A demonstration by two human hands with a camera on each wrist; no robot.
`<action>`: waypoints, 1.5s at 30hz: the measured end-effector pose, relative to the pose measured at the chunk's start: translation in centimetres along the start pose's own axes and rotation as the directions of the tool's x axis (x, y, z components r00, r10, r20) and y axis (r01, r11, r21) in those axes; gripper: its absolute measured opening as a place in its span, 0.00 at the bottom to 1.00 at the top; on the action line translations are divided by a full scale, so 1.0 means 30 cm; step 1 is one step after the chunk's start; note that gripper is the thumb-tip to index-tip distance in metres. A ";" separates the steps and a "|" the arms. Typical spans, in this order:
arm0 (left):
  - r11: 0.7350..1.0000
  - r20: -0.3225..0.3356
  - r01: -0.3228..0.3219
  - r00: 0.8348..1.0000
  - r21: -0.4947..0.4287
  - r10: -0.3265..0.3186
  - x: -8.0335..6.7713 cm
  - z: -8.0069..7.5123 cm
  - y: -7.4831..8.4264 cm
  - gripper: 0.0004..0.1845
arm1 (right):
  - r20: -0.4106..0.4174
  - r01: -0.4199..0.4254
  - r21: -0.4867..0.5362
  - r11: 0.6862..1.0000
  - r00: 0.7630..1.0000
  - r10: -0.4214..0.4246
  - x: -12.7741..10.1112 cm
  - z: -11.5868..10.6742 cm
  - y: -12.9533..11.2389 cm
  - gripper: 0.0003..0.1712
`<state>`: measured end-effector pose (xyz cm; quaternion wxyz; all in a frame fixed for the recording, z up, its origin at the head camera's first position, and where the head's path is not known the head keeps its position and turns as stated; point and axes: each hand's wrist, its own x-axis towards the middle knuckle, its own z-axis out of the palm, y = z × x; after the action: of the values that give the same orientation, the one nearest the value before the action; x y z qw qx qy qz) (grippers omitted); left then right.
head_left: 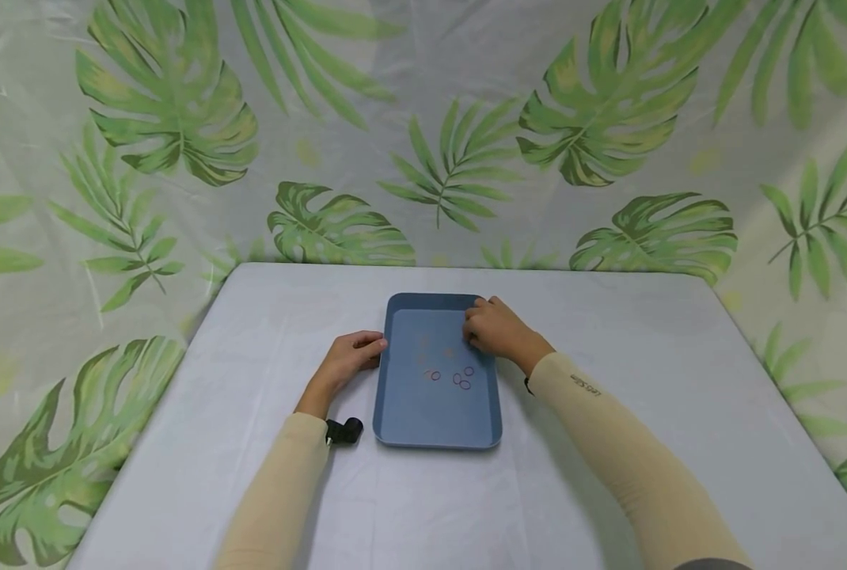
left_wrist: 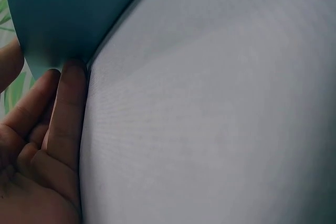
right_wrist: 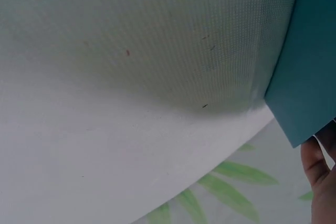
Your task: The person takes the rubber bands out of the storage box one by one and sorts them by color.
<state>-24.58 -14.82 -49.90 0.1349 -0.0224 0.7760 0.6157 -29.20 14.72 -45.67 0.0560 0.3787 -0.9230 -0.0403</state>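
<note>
A: Where was the tray (head_left: 438,412)?
B: Mid-worktop (head_left: 644,356), holding a few small bands (head_left: 459,380) near its middle.
A: And the hands?
B: The left hand (head_left: 348,360) lay relaxed against the tray's left rim, likely steadying it. The right hand (head_left: 495,328) reached over the far right corner, fingers (head_left: 475,326) curled; I couldn't tell whether they pinched anything.
</note>
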 end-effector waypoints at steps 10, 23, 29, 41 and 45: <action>1.000 -0.001 -0.001 1.000 -0.002 0.001 -0.008 -0.001 0.006 0.25 | 0.047 -0.017 -0.019 1.000 0.999 0.018 0.013 0.001 -0.005 0.04; 1.000 0.024 0.007 1.000 0.008 -0.007 -0.052 0.003 0.080 0.24 | 0.026 0.015 -0.066 0.998 1.000 -0.014 0.019 -0.006 -0.006 0.06; 1.000 0.012 -0.007 1.000 0.006 0.007 -0.003 -0.002 0.005 0.25 | -0.087 -0.017 0.107 0.994 0.996 0.027 0.006 0.000 0.011 0.07; 1.000 -0.007 0.008 1.000 0.021 -0.008 -0.008 0.006 0.009 0.24 | -0.252 -0.043 0.587 0.808 0.939 0.233 -0.063 -0.078 0.058 0.03; 1.000 -0.009 0.010 1.000 0.024 -0.010 -0.009 0.007 0.009 0.24 | -0.304 -0.021 0.585 0.811 0.921 0.243 -0.089 -0.094 0.074 0.03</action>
<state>-24.34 -14.59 -49.62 0.1348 -0.0273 0.7837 0.6057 -28.48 18.07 -42.83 0.1127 0.3124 -0.8898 0.3131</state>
